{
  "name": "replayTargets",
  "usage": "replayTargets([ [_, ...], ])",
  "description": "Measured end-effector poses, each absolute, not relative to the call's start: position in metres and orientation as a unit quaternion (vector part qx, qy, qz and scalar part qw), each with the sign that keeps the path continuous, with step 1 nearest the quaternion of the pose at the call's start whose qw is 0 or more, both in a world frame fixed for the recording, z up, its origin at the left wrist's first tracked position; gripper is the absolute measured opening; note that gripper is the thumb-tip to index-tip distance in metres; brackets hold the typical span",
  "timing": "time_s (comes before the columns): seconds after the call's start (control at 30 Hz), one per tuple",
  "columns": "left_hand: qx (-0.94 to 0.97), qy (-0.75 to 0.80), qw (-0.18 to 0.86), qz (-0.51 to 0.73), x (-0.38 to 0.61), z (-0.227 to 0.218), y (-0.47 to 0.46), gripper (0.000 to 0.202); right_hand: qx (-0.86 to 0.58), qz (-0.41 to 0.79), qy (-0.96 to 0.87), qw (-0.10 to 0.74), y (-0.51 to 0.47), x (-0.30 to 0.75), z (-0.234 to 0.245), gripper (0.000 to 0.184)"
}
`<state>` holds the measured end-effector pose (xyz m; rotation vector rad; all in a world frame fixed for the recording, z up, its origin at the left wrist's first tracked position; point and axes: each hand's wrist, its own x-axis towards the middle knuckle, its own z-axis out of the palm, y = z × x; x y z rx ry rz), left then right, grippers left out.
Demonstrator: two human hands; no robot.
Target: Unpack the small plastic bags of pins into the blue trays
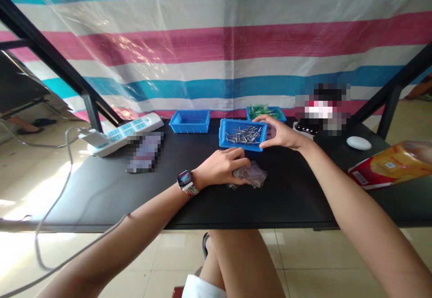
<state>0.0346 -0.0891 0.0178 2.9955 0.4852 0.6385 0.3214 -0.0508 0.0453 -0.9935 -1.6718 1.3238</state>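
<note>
My right hand grips the right end of a blue plastic bin, thumb at the front corner and fingers behind. Thin silvery metal pieces, nail-like in shape, lie heaped inside, and the bin is tilted toward me. Just in front of it, my left hand is closed around a bunch of small clear plastic bags resting on the black table. The fingers partly cover the bags, so their contents cannot be made out.
A second blue bin stands back left; another, holding green packets, is behind the gripped one. Left are a white power strip, its grey cable, and a blurred phone-like slab. Right lie a white oval object and a yellow-red packet.
</note>
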Motion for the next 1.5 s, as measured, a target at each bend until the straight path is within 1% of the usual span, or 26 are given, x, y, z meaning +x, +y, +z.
replayTargets([
  [0.2, 0.964, 0.138, -0.058, 0.218, 0.034, 0.017, -0.089, 0.046, -0.395, 0.416, -0.728, 0.374, -0.060, 0.316, 0.053, 0.074],
  [0.27, 0.965, 0.134, -0.068, 0.216, 0.034, 0.018, -0.089, 0.046, -0.390, 0.419, -0.733, 0.368, -0.062, 0.316, 0.055, 0.070],
  [0.4, 0.966, 0.138, -0.078, 0.203, 0.034, 0.020, -0.090, 0.046, -0.385, 0.449, -0.729, 0.346, -0.066, 0.316, 0.061, 0.051],
  [0.47, 0.966, 0.135, -0.081, 0.205, 0.034, 0.020, -0.090, 0.046, -0.380, 0.461, -0.726, 0.342, -0.067, 0.316, 0.064, 0.047],
  [0.67, 0.965, 0.129, -0.087, 0.213, 0.033, 0.018, -0.089, 0.044, -0.376, 0.472, -0.716, 0.351, -0.069, 0.314, 0.069, 0.047],
  [0.83, 0.964, 0.116, -0.093, 0.220, 0.035, 0.019, -0.089, 0.047, -0.357, 0.465, -0.736, 0.339, -0.066, 0.319, 0.067, 0.050],
  [1.2, 0.957, 0.133, -0.105, 0.236, 0.036, 0.015, -0.090, 0.050, -0.365, 0.425, -0.745, 0.362, -0.066, 0.326, 0.065, 0.051],
  [1.33, 0.958, 0.148, -0.088, 0.230, 0.036, 0.016, -0.090, 0.053, -0.374, 0.410, -0.743, 0.375, -0.066, 0.328, 0.065, 0.051],
  [1.5, 0.960, 0.160, -0.033, 0.228, 0.038, 0.021, -0.091, 0.060, -0.382, 0.386, -0.737, 0.403, -0.063, 0.331, 0.064, 0.052],
])
